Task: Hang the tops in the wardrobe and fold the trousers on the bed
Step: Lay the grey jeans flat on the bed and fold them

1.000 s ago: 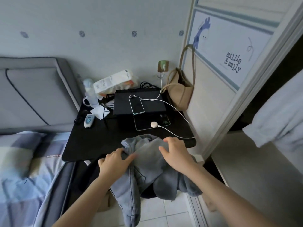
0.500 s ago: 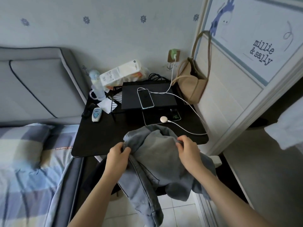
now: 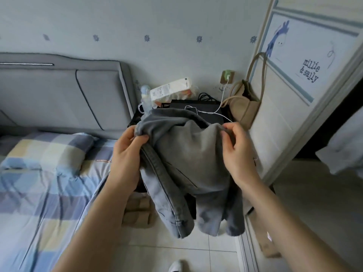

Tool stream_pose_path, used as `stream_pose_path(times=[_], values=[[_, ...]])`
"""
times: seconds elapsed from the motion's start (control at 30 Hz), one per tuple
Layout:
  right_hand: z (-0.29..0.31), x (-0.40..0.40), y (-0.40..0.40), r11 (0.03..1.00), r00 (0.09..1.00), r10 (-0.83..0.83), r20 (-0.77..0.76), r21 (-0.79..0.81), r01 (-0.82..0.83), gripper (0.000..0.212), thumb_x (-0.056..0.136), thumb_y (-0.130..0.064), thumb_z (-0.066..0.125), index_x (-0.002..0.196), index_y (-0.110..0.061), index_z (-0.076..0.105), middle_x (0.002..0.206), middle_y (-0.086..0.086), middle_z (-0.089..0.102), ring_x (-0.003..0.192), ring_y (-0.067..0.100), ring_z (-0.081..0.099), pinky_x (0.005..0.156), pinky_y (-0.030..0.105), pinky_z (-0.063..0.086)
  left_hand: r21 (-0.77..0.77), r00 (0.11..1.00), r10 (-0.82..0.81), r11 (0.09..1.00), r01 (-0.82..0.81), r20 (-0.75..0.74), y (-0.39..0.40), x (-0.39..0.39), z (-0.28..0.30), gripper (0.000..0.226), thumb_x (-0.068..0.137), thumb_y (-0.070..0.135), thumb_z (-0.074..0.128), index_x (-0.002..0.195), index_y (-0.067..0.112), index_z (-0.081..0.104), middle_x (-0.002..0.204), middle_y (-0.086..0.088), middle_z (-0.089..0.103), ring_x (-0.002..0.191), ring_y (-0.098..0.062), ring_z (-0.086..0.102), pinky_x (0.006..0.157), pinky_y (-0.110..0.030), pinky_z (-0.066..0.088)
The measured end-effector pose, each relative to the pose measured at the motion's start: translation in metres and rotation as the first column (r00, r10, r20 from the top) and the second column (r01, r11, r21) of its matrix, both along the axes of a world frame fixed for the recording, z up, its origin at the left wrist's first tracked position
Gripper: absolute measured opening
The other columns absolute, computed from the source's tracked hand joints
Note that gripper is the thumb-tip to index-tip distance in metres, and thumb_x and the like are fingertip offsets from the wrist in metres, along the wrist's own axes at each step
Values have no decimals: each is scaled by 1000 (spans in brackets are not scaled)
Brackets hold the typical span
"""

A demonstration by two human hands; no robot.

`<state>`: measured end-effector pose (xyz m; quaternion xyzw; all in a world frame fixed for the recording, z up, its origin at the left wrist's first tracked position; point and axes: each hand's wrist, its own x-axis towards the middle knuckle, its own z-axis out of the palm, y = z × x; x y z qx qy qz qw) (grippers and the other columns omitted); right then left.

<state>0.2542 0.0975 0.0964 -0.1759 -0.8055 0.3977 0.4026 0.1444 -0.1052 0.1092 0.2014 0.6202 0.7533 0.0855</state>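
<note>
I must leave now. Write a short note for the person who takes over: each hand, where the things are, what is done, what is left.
Left hand: grips the upper edge of the grey denim garment.
Right hand: pinches the same edge, further right.
The garment hangs in the air between the bed and the wardrobe, above the floor.
Done: garment picked up.
Left: tell whether it is a top or trousers, then hang it or fold it on the bed.
</note>
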Motion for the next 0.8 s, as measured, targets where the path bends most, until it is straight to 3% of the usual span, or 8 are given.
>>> stream_pose_path(times=[0.13, 0.33, 0.43, 0.57, 0.63, 0.7, 0.77, 0.8], values=[[18, 10, -36, 973, 976, 217, -22, -78, -218, 8, 96, -9, 52, 101, -12, 58, 90, -12, 60, 84, -6, 57, 75, 8, 43, 134, 996, 83, 987, -88, 43, -43, 32, 33, 35, 93, 3, 49, 76, 23, 71, 65, 6, 62, 61, -4, 59, 54, -15, 48], [24, -3, -99, 839, 864, 502, -37, -221, -497, 21, 93, -8, 57, 88, -27, 62, 85, -11, 67, 80, -4, 62, 71, 9, 45, 235, 964, 261, 935, -264, 46, -119, 62, 63, 18, 94, 3, 50, 92, 15, 65, 76, -1, 67, 71, -11, 64, 68, -20, 55], [22, -22, -128, 777, 812, 584, -3, -287, -560, 15, 92, -9, 59, 88, -23, 64, 83, -8, 68, 74, -6, 61, 67, 8, 45, 236, 901, 430, 871, -432, 61, -154, 67, 71, 11, 93, 7, 55, 96, 15, 61, 75, 2, 68, 69, -9, 64, 66, -19, 55], [16, -57, -173, 599, 747, 665, 5, -602, -529, 16, 95, -10, 53, 91, -10, 68, 88, 5, 70, 78, 9, 63, 70, 19, 50, 260, 772, 592, 727, -635, 232, -214, 65, 74, 21, 95, 9, 55, 115, 10, 62, 94, -4, 67, 81, -13, 66, 72, -24, 58], [12, -67, -191, 474, 704, 709, -37, -714, -515, 21, 97, -10, 48, 94, -9, 68, 84, 8, 69, 72, 11, 63, 62, 20, 51, 240, 743, 590, 708, -665, 317, -244, 61, 73, 21, 99, 10, 46, 116, 9, 60, 98, -6, 63, 84, -15, 63, 72, -24, 57], [2, -73, -205, 510, 685, 728, -13, -657, -555, 21, 97, -8, 45, 97, -4, 66, 83, 8, 67, 71, 9, 62, 63, 21, 50, 217, 709, 585, 690, -690, 394, -265, 56, 68, 19, 102, 12, 42, 106, 14, 60, 95, -5, 62, 79, -14, 62, 64, -23, 57], [-13, -72, -219, 617, 690, 715, 109, -563, -550, 20, 98, -11, 47, 98, -11, 66, 94, 4, 68, 81, 8, 61, 71, 21, 49, 196, 673, 580, 672, -714, 459, -278, 51, 59, 23, 102, 14, 42, 118, 11, 58, 93, -7, 61, 77, -15, 61, 59, -23, 57], [-22, -70, -230, 622, 660, 731, 174, -568, -539, 19, 98, -12, 47, 105, -14, 65, 98, 3, 68, 83, 7, 61, 70, 20, 48, 187, 662, 578, 669, -719, 477, -286, 48, 53, 29, 102, 15, 41, 128, 8, 54, 93, -8, 60, 78, -16, 60, 61, -24, 56]])
